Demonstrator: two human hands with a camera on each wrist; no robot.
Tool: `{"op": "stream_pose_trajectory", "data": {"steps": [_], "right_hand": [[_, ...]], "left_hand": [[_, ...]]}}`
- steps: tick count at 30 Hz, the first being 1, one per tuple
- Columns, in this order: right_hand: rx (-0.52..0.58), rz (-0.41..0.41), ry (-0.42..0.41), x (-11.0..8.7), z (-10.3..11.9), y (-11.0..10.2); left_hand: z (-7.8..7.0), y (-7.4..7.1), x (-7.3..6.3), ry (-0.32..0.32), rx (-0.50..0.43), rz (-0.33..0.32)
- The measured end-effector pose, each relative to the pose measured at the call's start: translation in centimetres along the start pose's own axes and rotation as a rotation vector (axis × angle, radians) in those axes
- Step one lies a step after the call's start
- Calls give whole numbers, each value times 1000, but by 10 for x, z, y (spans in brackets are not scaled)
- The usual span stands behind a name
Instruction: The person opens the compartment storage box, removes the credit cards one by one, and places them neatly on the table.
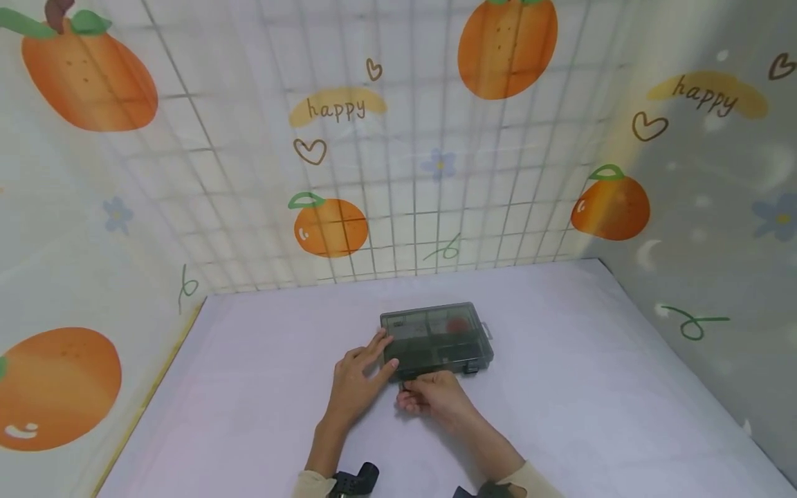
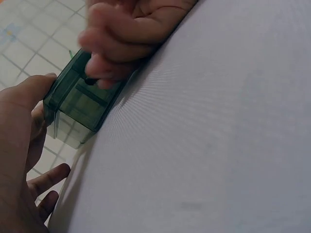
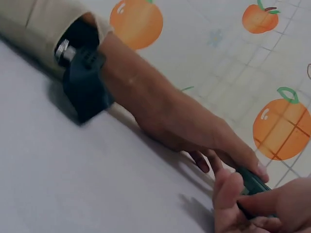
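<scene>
A dark green, see-through plastic compartment box (image 1: 436,339) lies closed on the white table. My left hand (image 1: 358,384) rests against its left side, fingers fairly straight and thumb at the front left corner. In the left wrist view the left thumb (image 2: 34,92) touches the box (image 2: 80,99). At the front edge, my right hand (image 1: 438,398) has its fingers curled and pinches the left latch, mostly hidden by the fingers. The right latch (image 1: 472,367) shows on the same edge. A reddish patch (image 1: 457,325) shows at the lid; inside or reflected, I cannot tell.
The white tabletop (image 1: 591,387) surrounds the box. Behind and at both sides hangs a pale curtain (image 1: 405,173) printed with oranges. A small loop (image 1: 487,330) sticks out from the box's right side. Each wrist wears a dark camera mount (image 1: 355,481).
</scene>
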State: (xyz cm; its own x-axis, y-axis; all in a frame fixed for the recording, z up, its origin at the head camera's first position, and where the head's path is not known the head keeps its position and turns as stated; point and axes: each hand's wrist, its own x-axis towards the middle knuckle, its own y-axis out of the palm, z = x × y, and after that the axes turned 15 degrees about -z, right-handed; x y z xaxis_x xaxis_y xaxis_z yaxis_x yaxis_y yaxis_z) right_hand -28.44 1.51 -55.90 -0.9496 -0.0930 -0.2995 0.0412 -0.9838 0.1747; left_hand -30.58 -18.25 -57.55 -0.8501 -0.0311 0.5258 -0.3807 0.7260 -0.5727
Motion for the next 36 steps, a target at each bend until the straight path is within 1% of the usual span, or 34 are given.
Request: {"op": "stream_pose_trajectory", "data": {"steps": [2, 4, 8, 10, 13, 15, 17, 20, 23, 26, 29, 34, 36], "right_hand": [[-81, 2, -42, 0, -1, -2], [-188, -10, -101, -2, -1, -4], [-360, -37, -195, -4, 1, -11], [-441, -25, -242, -6, 5, -17], [-600, 12, -366, -8, 13, -32], [-704, 39, -476, -10, 20, -45], [-779, 53, -583, -11, 27, -59], [-823, 29, -688, -12, 36, -78], [-822, -54, -726, -11, 45, -92], [-803, -137, -755, -9, 51, -102], [-812, -189, -811, -7, 54, -110], [-911, -241, -925, -2, 58, -121], [-942, -256, -943, 0, 59, -127]], "left_hand": [[1, 1, -1, 2, 0, 0], [2, 2, -2, 6, -3, 0], [5, 6, -3, 5, 1, -1], [5, 7, -4, -1, -9, -5], [5, 7, -2, -9, -22, -3], [5, 8, -2, -7, -28, -1], [5, 7, -1, 4, -25, 1], [5, 7, -1, 24, -25, -12], [6, 6, -1, 22, -28, -16], [7, 5, -1, 7, -37, -5], [7, 5, -1, -7, -48, 5], [6, 4, 0, -17, -60, 13], [5, 4, 0, -16, -62, 12]]}}
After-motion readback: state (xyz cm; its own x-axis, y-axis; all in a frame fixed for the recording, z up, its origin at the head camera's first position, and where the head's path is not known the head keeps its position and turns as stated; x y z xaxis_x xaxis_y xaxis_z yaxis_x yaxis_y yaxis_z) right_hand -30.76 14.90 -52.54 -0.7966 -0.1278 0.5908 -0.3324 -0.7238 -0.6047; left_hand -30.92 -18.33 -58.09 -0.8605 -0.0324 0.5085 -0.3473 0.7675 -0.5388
